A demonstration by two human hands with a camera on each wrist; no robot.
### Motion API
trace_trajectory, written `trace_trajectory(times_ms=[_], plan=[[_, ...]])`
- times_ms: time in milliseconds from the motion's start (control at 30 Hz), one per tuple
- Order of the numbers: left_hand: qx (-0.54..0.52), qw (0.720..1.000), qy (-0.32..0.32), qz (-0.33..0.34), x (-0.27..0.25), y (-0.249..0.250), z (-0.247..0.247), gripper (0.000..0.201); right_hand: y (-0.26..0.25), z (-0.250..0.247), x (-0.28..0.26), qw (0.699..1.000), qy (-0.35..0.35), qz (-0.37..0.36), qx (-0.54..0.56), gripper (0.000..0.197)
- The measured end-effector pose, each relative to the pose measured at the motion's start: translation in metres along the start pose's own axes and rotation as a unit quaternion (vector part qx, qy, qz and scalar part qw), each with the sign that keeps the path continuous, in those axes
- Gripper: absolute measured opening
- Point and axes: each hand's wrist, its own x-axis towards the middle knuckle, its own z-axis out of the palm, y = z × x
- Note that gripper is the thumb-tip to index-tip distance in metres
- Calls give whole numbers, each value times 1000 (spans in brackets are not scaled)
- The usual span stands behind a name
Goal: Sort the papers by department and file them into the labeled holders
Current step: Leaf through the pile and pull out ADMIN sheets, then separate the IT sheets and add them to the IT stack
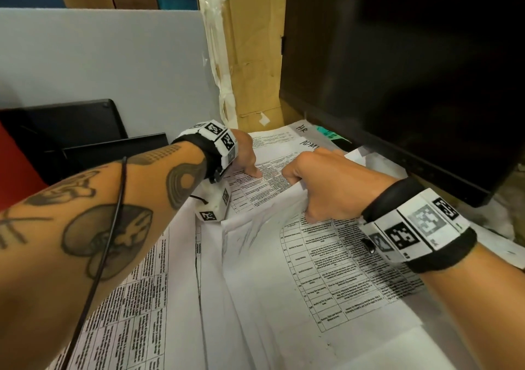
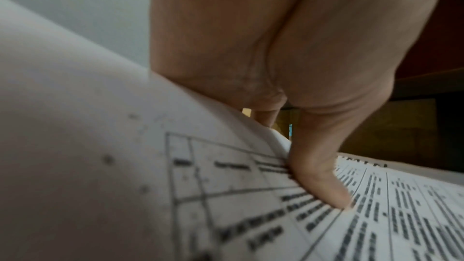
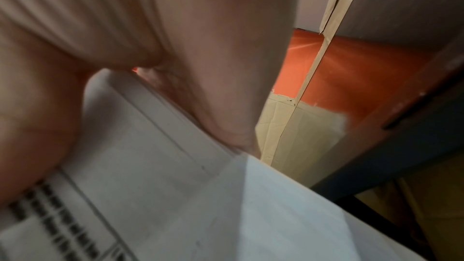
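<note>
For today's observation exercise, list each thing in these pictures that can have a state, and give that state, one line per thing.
left hand: fingers down on a printed sheet, thumb pressing it flat.
right hand: curled, gripping the top edge of a sheet.
gripped sheet: lifted at its far edge, creased, bowed.
pressed sheet: lying flat, face up.
paper pile: spread, overlapping, unsorted.
HR label: readable, partly covered by papers.

White papers (image 1: 270, 270) printed with black tables lie overlapping, spread flat; the top sheet (image 1: 255, 227) is creased, its far edge lifted.
</note>
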Motion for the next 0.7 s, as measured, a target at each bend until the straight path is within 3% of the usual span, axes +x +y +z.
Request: trace_trajectory(times_ms=[100,233,467,600,700], plan=[[-19,999,39,22,-1,2,-7,58,0,-2,-1,1000,-6,-3,6,49],[-14,997,46,53,-1,10,-18,64,4,-4,-4,1000,2,-9,25,37],[3,997,60,50,11,10,6,78,4,-2,3,999,-20,12,27,45],[-102,988,113,22,-10,-22,-17,71,-5,-5,12,998,-55,10,-5,49],[-141,979,144,-15,-58,-66,-49,45,-15,-9,23,993,-99,19,-59,66]])
